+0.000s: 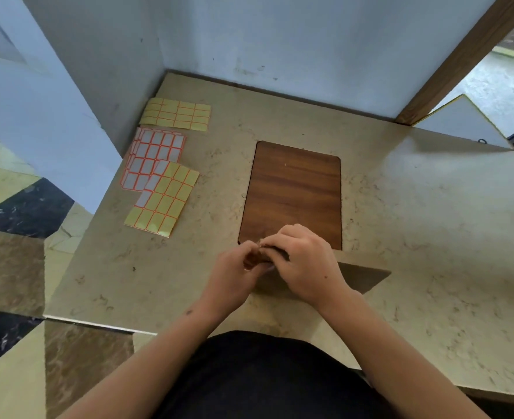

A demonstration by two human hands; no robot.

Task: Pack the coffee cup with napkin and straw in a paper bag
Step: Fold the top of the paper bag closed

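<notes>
A tan paper bag (358, 278) stands at the near middle of the counter and blends with the stone; my hands cover most of it. My left hand (234, 276) and my right hand (304, 261) meet over its top. The fingers of both pinch a small brown folded edge (257, 258) of the bag between them. No coffee cup, napkin or straw shows anywhere in view.
A dark wooden board (295, 189) lies flat just beyond my hands. Several sheets of yellow and white labels with orange borders (159, 173) lie at the counter's left side. Walls close off the back, and the counter's left edge drops to the floor.
</notes>
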